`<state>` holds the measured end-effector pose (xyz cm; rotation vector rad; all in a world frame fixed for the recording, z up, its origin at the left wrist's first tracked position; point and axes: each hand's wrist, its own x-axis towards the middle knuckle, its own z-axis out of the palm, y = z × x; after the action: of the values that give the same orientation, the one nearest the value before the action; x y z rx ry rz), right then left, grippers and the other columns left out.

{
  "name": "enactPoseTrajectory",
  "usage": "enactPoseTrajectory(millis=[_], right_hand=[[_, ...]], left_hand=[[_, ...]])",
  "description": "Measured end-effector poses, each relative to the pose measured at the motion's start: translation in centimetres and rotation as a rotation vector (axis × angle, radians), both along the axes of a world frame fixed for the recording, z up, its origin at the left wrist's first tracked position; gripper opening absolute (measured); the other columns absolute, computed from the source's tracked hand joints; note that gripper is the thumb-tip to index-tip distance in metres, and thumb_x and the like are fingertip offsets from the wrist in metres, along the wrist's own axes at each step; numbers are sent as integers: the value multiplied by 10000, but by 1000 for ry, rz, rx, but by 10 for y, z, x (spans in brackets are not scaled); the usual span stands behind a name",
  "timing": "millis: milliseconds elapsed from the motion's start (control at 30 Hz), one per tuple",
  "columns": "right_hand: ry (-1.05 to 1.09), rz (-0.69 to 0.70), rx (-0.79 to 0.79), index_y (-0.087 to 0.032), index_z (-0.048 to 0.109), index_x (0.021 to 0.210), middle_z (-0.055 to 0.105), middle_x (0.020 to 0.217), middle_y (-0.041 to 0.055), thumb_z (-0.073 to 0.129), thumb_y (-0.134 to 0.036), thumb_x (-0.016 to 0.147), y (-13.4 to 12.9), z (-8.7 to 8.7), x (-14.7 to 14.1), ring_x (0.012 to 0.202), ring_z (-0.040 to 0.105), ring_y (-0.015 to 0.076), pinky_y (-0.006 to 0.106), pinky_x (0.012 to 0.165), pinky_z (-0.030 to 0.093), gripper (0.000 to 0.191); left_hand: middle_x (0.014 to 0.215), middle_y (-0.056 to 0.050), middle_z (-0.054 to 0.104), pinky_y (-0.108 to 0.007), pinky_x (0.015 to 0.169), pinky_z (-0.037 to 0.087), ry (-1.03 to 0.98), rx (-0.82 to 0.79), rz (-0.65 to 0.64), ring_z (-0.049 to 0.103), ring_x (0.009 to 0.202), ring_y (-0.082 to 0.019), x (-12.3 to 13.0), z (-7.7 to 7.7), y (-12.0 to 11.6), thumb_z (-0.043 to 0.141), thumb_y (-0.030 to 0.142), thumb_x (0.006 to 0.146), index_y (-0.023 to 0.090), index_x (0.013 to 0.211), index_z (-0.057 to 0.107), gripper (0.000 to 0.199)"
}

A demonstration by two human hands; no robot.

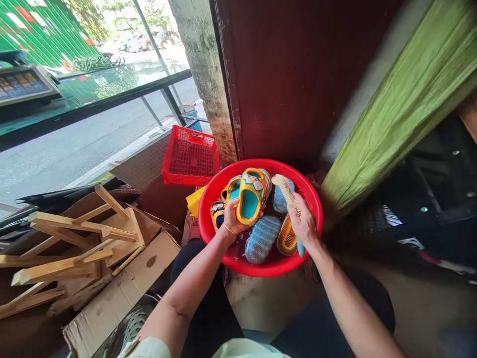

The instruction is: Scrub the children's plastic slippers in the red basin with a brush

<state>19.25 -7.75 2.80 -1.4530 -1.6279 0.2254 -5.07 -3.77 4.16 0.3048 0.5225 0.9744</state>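
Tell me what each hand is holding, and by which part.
The left hand grips a yellow teal-lined plastic slipper by its lower edge; the right hand grips a tan-bristled scrubbing brush around its middle, above the blue end.

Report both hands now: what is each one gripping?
Left hand: closed, holding a yellow plastic slipper with a teal insole.
Right hand: closed, holding a pale-bristled scrubbing brush with a blue handle.

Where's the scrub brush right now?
Head view: the scrub brush is in the right hand, over the right side of the red basin, above an orange sandal.
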Motion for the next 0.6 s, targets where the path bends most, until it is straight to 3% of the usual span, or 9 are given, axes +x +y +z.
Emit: enactPoseTrajectory(millis=[100, 200, 300, 400, 600], right_hand=[[-150, 110, 43, -179, 512, 1535, 709, 1282, 161, 419, -408, 1063, -19, 13, -21, 1153, 700, 267, 385, 988, 587, 533], [-411, 248, -38, -235, 556, 1523, 731, 1041, 115, 423, -329, 1062, -44, 19, -46, 877, 736, 221, 306, 765, 607, 489], [-613, 189, -158, -253, 525, 1554, 702, 968, 100, 415, -248, 1051, -56, 21, -59, 696, 704, 191, 273, 596, 549, 514], [-704, 81, -287, -245, 497, 1571, 704, 988, 113, 413, -239, 1060, -46, 26, -62, 680, 713, 202, 270, 558, 517, 518], [-635, 61, -354, -209, 432, 1598, 727, 1087, 162, 361, -255, 1081, -10, 31, -75, 785, 756, 241, 297, 629, 568, 523]], left_hand=[[1172, -171, 759, -525, 987, 566, 1, -63, 14, 711, 1150, -348, 2, 1, 4, 577, 569, 907, 132, 1338, 620, 615], [1085, -160, 781, -513, 976, 577, 63, -81, 102, 727, 1104, -353, 3, -1, 9, 570, 645, 923, 118, 1281, 662, 643], [1086, -148, 784, -496, 979, 585, 129, -35, 226, 731, 1094, -345, 6, -3, 14, 594, 700, 897, 132, 1276, 681, 688], [1146, -119, 775, -454, 1008, 584, 226, -5, 334, 723, 1132, -306, 13, -7, 14, 623, 665, 909, 163, 1292, 674, 633], [1363, -112, 696, -468, 1163, 492, 399, 88, 326, 571, 1392, -297, 38, -29, -5, 584, 581, 969, 205, 1385, 623, 562]])
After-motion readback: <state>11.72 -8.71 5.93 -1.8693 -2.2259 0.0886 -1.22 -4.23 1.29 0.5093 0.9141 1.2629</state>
